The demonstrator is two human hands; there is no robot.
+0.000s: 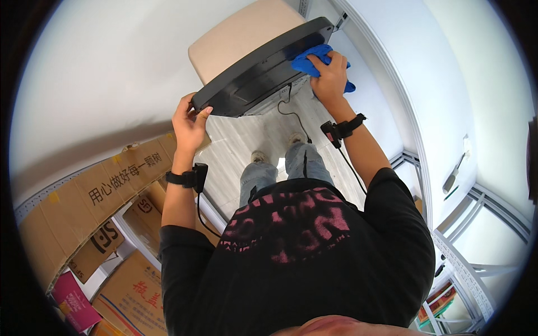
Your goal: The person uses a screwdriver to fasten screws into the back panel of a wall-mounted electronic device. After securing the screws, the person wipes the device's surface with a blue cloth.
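A wide black flat panel, shaped like a monitor, is held up in front of me, slanting up to the right. My left hand grips its lower left end, the thumb on the near face and the fingers behind the edge. Bunched under my right hand, a blue cloth lies against the face near the right end. Part of the cloth hangs out below that hand. A thin black cable hangs below the panel and curves down toward my feet.
Behind the panel stands a beige, box-like surface. Cardboard boxes fill a shelf at lower left, with a long cardboard piece along its edge. White metal shelving stands at right. Below me is a grey wood-look floor.
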